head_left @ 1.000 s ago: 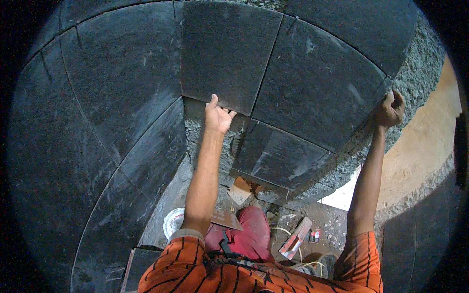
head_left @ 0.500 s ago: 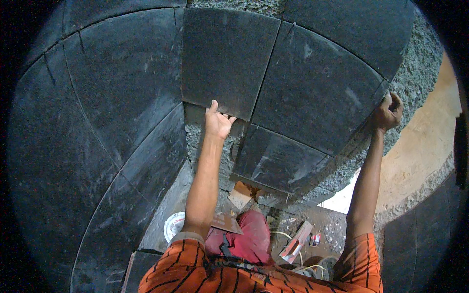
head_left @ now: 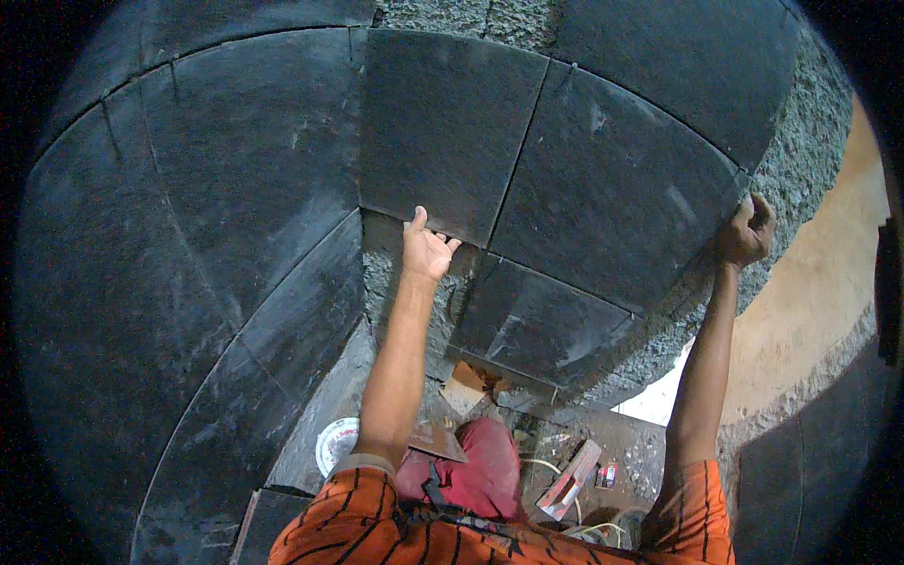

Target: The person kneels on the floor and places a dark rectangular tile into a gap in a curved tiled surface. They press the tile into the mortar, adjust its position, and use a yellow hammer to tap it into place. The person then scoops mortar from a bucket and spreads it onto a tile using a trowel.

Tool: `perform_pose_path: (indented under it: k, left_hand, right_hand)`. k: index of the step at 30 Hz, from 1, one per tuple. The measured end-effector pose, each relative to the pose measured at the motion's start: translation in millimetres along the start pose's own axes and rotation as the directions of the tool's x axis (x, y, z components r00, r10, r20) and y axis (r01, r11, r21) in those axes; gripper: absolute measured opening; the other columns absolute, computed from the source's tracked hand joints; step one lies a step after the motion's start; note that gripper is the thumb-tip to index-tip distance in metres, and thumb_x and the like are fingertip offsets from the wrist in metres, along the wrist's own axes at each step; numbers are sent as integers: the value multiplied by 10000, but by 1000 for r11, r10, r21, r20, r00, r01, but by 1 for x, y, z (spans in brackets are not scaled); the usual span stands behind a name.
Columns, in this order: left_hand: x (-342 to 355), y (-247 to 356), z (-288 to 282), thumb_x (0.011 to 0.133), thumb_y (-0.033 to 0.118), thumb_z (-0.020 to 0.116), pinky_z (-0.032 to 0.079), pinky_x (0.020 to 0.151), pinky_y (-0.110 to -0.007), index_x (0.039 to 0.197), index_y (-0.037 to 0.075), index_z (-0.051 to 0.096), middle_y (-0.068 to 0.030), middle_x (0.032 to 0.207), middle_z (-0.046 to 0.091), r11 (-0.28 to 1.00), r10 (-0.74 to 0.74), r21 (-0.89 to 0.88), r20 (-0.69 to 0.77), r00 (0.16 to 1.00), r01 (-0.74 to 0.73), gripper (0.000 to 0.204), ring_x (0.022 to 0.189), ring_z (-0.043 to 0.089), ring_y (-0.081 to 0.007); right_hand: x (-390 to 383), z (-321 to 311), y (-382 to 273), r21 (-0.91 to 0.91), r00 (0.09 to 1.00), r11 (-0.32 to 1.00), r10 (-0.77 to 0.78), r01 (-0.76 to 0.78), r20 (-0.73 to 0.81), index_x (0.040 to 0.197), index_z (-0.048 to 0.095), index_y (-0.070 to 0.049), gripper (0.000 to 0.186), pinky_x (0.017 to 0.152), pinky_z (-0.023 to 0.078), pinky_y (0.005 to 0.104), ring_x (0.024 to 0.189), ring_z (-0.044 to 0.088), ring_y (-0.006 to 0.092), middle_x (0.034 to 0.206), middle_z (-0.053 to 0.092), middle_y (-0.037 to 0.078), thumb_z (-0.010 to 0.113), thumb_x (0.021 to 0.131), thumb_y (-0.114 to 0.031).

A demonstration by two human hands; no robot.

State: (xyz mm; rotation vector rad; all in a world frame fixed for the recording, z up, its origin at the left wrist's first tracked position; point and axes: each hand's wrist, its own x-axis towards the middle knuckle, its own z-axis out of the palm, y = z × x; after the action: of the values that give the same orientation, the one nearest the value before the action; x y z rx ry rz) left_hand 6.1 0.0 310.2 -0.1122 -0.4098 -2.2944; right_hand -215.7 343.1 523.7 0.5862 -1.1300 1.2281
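Note:
A dark grey wall tile point(head_left: 452, 132) sits on the wall in front of me. My left hand point(head_left: 429, 250) is closed on its lower edge, thumb up on the face and fingers along the underside. To its right, across a narrow joint, is a second dark tile point(head_left: 617, 184). My right hand point(head_left: 747, 231) is at this tile's right edge, near the upper corner, with its fingers curled. What those fingers pinch, if anything, is hidden. Below the two tiles sits a shorter dark tile point(head_left: 541, 315), and rough mortar point(head_left: 381, 268) shows beside it.
Dark tiles point(head_left: 254, 160) cover the adjoining wall at left. Bare rough mortar point(head_left: 800, 141) borders the tiles at right. Down by my legs are a white bucket point(head_left: 337, 443), a brown tile piece point(head_left: 438, 441), a long tool with a reddish surface point(head_left: 570, 480) and scattered debris.
The view has shifted slightly, so the wall and tiles appear a little lower. Both hands keep the same places on the tile edges.

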Motion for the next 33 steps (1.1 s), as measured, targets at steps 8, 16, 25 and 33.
perform_pose_path:
  k: [8,16,25,33]
  left_hand:
    - [0,-1,1,895,342,520,255,1016,-560,1265,95,348,-110,1310,417,1000,10,1,-55,998,-10,477,1231,373,-307]
    - [-1,-1,6,881,367,531,215,1039,-548,1245,76,397,-102,1302,445,1000,23,2,-51,998,-23,484,1214,389,-310]
    - [5,-2,-3,884,391,512,184,1050,-552,1289,40,352,-147,1334,410,999,9,34,-13,1000,-8,559,1257,348,-330]
    - [2,-1,1,894,352,500,172,1065,-562,1327,37,310,-153,1366,371,1000,2,-3,-5,1000,-2,567,1276,320,-337]
  right_hand:
    - [-2,-1,-6,-46,1000,999,1,-1,14,917,650,-21,157,749,475,273,811,610,154,898,655,67,605,810,-127]
    - [2,-1,1,-24,999,999,-41,42,8,908,652,-19,150,763,475,279,816,615,168,894,657,79,599,810,-120]
    - [-1,3,3,32,1000,999,4,-3,-18,915,639,-9,149,778,472,276,829,610,164,908,652,73,601,814,-112]
    - [-1,-1,1,-8,999,1000,-2,2,34,923,631,-4,162,770,478,278,820,612,167,902,651,79,611,819,-127]
